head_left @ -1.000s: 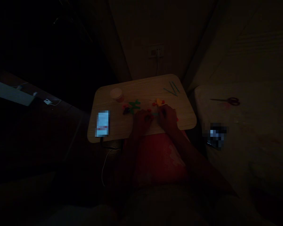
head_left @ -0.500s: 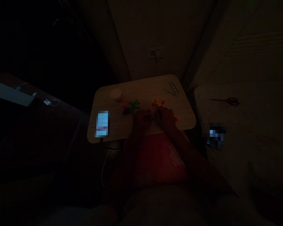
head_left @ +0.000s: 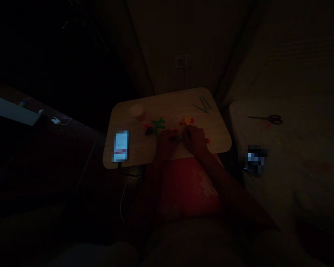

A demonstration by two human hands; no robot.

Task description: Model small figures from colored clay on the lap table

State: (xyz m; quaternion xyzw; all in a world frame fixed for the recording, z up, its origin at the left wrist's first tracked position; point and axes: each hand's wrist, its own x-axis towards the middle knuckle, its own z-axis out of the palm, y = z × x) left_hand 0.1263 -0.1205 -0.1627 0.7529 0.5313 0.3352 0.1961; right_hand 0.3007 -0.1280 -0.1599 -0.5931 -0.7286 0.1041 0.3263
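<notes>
The light is very dim. My left hand [head_left: 166,142] is closed near the front edge of the small wooden table [head_left: 122,115]. Beside it, my right hand [head_left: 196,138] curls inward, and the fingers of both meet at a small pale-green piece [head_left: 180,137]. Its exact kind is too dark to tell. Just beyond the fingers lies a small red piece [head_left: 175,130]. An orange-yellow piece [head_left: 187,120] with red bits at its sides sits past my right hand. Another red piece [head_left: 208,141] shows by the right wrist. Left of my hands are green branching pieces [head_left: 158,125] and a dark purple piece [head_left: 148,131].
A lidded round tub [head_left: 137,111] stands at the table's back left, a lit phone [head_left: 120,146] at front left. Thin green sticks [head_left: 202,105] lie at back right. Scissors [head_left: 268,118] and a blurred device [head_left: 255,160] rest on the pale surface to the right.
My hands stay in nearly the same place, with only slight finger movement around the green piece. The other things have not visibly moved.
</notes>
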